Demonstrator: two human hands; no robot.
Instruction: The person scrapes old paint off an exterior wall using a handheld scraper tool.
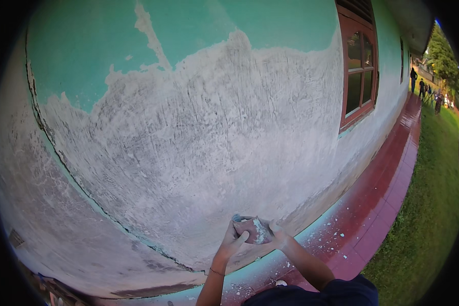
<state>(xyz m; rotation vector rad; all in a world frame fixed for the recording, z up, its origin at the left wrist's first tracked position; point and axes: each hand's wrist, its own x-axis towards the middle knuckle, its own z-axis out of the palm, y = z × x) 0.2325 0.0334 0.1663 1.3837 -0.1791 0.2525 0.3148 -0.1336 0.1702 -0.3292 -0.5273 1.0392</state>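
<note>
Both dusty hands hold a reddish-brown sheet that looks like sandpaper (pixel 252 230), bent and caked with pale dust on its right part. My left hand (pixel 234 236) grips its left end, thumb across the front. At the right end, my right hand (pixel 278 234) has hold of it, its fingers partly hidden behind. In front of me stands a wall (pixel 214 134) scraped to whitish-grey plaster low down, with green paint (pixel 88 42) above a ragged edge.
A long crack (pixel 76 181) runs down the wall's left corner. At right is a wooden-framed window (pixel 358 69). Paint flakes and dust lie on the red tiled walkway (pixel 371 206), with grass (pixel 420 214) beyond it. Several people (pixel 422 88) stand far off.
</note>
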